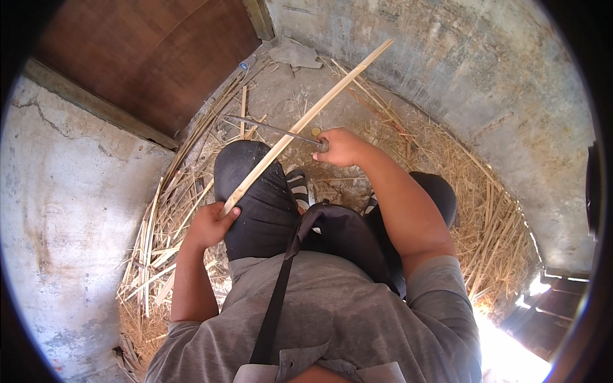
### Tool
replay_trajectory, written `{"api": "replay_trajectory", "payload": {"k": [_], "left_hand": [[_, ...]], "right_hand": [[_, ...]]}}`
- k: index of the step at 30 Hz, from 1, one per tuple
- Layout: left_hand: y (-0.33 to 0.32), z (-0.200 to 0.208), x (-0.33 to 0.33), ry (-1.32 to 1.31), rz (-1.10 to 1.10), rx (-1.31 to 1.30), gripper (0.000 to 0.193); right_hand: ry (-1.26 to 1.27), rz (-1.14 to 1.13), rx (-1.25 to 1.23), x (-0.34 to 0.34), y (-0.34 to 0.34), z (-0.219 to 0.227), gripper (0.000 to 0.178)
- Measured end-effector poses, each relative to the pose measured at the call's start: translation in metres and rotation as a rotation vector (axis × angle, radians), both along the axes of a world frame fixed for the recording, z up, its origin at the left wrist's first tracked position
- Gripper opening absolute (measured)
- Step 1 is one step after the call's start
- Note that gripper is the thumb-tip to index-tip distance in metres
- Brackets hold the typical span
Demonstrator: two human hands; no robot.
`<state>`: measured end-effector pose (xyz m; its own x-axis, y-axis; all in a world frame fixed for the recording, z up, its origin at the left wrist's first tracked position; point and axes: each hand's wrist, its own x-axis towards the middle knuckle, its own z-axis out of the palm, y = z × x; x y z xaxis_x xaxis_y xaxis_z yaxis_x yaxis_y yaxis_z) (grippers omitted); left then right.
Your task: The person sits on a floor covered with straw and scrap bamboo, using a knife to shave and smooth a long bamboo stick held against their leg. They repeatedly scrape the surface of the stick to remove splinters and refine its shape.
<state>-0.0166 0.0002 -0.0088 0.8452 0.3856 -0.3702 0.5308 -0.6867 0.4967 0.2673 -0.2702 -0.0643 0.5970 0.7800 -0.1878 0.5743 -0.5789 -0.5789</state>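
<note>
- Where the frame curves along its upper right, a stained grey wall rises; a cracked, pale wall stands at the left.
- Brown panel, upper left, bordered by timber.
- Loose straw and thin strips litter the right side of the floor, with more split lengths at the left.
- Grey shirt, lower centre, crossed by a black strap.
- Dark trousers, centre, knees apart.
- Pale, long split strip, the workpiece: runs diagonally from left of centre to the upper middle, passing over the left thigh.
- Thin, dark bladed tool: crosses the strip above centre; contact cannot be determined.
- Right hand, just above centre: fingers closed around the tool's handle.
- Left hand, left of centre: thumb and fingers pinch the strip's lower end.
- Striped sandal, centre, partly hidden by the trousers.
- Small yellowish disc, beside the right hand in the frame.
</note>
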Motion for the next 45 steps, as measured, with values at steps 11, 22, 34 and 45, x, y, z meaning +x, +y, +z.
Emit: {"api": "replay_trajectory", "payload": {"k": [11,22,34,45], "left_hand": [[-0.001,0.003,0.001,0.014,-0.001,0.014,0.052],[-0.003,0.004,0.001,-0.005,0.002,0.001,0.050],[0.003,-0.007,-0.002,-0.039,-0.061,0.083,0.059],[0.000,-0.003,-0.001,-0.070,-0.066,0.070,0.066]], "right_hand": [[0.003,-0.006,0.000,0.000,0.000,-0.001,0.057],[-0.031,0.006,0.007,-0.004,-0.002,0.017,0.051],[-0.080,-0.060,0.008,0.010,-0.016,0.011,0.045],[0.015,-0.053,-0.007,0.020,-0.015,-0.009,0.053]]}}
